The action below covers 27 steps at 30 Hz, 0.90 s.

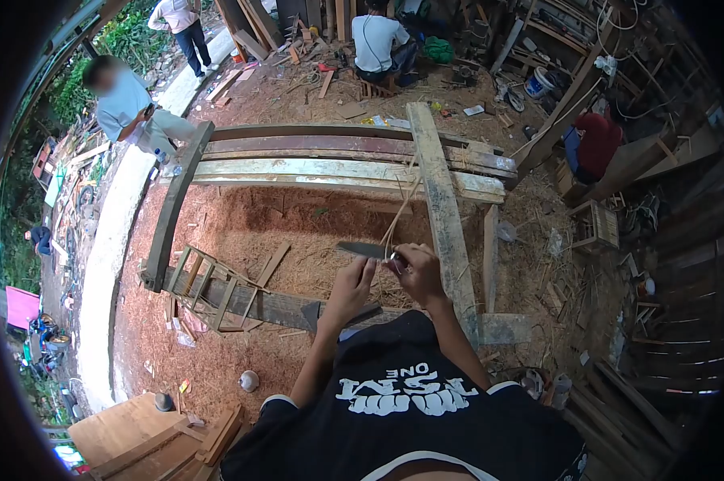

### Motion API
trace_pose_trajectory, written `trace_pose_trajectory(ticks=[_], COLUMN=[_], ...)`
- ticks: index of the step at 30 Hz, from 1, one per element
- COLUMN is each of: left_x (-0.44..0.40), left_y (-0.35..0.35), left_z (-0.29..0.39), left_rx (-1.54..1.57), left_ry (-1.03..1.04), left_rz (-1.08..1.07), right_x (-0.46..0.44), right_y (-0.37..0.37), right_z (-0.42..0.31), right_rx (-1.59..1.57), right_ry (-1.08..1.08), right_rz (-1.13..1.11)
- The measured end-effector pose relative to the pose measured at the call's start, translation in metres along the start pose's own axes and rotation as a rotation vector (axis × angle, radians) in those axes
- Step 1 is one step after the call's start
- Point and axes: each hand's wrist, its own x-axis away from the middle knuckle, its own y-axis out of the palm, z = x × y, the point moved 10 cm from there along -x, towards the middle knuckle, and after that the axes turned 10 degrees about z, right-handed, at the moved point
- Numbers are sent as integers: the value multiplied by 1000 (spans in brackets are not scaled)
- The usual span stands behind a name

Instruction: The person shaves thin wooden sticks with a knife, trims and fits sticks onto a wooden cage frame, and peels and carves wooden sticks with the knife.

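Observation:
A knife (362, 249) points its dark blade to the left, its handle end inside my right hand (420, 271), which is closed. Thin pale strips (404, 210), like split bamboo or cane, rise from between my hands toward the frame's beams. My left hand (354, 282) is just below the blade, fingers pressed together close to the right fingertips. What the left fingers pinch is too small to make out. Which hand grips the strips' lower ends is also hidden.
Around my hands stands a wooden frame with a wide plank (446, 208) on the right and long boards (298, 167) beyond. A small ladder-like wooden rack (210, 289) leans at left. Shavings cover the ground. A seated person (378, 44) and others are farther off.

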Motion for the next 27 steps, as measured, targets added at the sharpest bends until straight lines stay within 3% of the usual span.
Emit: trace_pose_trajectory(ticks=[3,7,11,15,18,19,22,24,25,27], left_x=[9,10,8,3,4,7,7,3,2,7], left_y=[3,8,4,-1,2,3,7,10,10,10], left_z=[-6,-8,-8,6,-1,0,-2,-6,-5,-8], left_rx=[21,-19,-26,-93,-98,-95,-67,-30,-29,-32], left_ry=[-33,-48,-65,42,-53,-28,-9,-79,-60,-33], left_rz=[-24,-37,-36,11,-4,0,18,12,9,-7], right_x=[-11,-18,-17,-22,-18,-21,-27,-26,-27,-30], right_y=[-18,-20,-12,-18,-12,-11,-14,-17,-15,-22], right_z=[22,13,2,31,4,11,25,5,-14,12], right_rx=[77,25,79,98,81,230,222,165,116,189], right_ry=[88,7,-138,-21,-169,-167,-82,-156,-232,-205], right_rz=[24,66,-48,81,55,-47,-19,78,-22,2])
